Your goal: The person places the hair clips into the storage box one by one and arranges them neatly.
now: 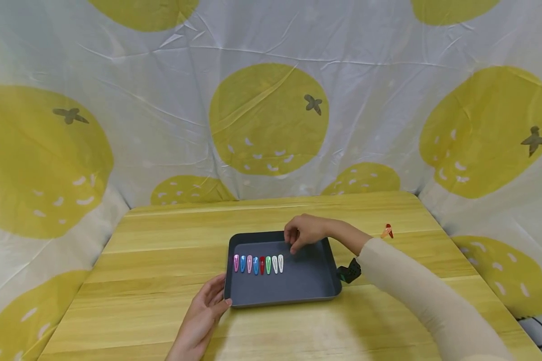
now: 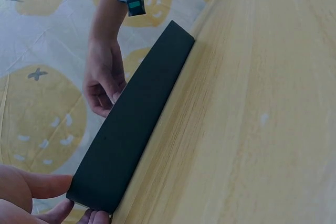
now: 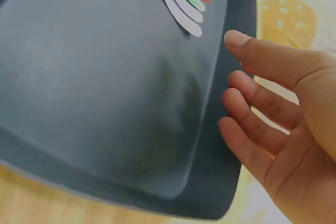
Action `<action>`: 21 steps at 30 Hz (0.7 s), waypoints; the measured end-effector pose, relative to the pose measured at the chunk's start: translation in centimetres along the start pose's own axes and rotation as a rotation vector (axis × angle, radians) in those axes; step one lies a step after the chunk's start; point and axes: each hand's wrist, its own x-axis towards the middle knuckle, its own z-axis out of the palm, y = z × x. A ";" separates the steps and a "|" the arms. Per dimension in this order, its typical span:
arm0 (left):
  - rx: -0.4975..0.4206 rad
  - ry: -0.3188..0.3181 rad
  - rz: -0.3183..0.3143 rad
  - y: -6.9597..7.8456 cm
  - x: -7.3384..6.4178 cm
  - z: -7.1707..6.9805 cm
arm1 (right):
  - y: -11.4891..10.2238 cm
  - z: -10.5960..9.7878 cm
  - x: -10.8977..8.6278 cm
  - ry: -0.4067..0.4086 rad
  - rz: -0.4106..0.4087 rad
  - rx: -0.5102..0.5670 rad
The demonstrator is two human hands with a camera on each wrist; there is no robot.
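Observation:
A dark grey rectangular tray (image 1: 298, 288) sits on the table, with a row of several snap hair clips (image 1: 262, 264) in its left half. They are pink, blue, red, green and white. My left hand (image 1: 203, 313) grips the tray's front left corner, its thumb (image 2: 50, 184) against the corner and other fingers lower down. Over the tray's far right part is my right hand (image 1: 308, 233), its fingers loosely bent. In the right wrist view, thumb and fingers stand apart near the far wall, with nothing visible between them. The white clips (image 3: 181, 14) are beside it.
An orange and a red hair clip (image 1: 388, 231) lie on the wooden table (image 1: 171, 250), right of the tray. A black device (image 1: 350, 271) is at the right wrist, by the tray's right wall. A lemon-print cloth (image 1: 370, 115) hangs behind the table and at both sides.

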 end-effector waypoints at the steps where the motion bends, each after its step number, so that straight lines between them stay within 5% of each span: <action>1: -0.002 -0.001 0.000 0.0 0.0 0.0 | 0.1 -0.2 -0.1 0.003 -0.007 0.006; 21: 0.004 0.011 0.003 -0.1 0.0 0.1 | 1.3 -1.8 -2.7 0.057 0.010 0.019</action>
